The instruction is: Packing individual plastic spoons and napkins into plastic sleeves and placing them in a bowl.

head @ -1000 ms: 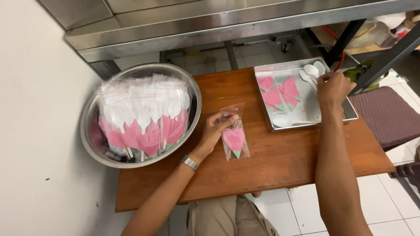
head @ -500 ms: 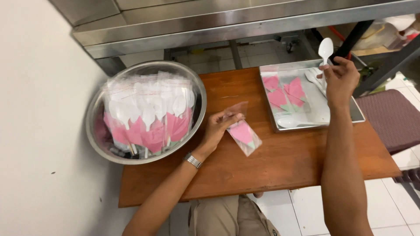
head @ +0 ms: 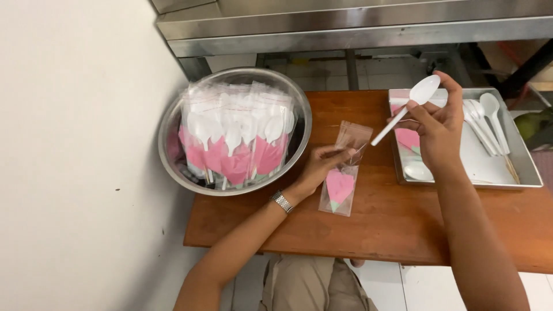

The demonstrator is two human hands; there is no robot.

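My left hand pinches the open top of a clear plastic sleeve that lies on the wooden table and holds a folded pink napkin. My right hand holds a white plastic spoon raised above the table, bowl up, handle slanting down toward the sleeve's mouth. The spoon's tip is a short gap from the sleeve.
A large steel bowl at the left holds several packed sleeves with spoons and pink napkins. A steel tray at the right carries loose white spoons and pink napkins. A metal shelf frame stands behind the table.
My right hand has carried the spoon from over the tray leftward toward the sleeve. My left hand has turned the sleeve and lifted its open end.
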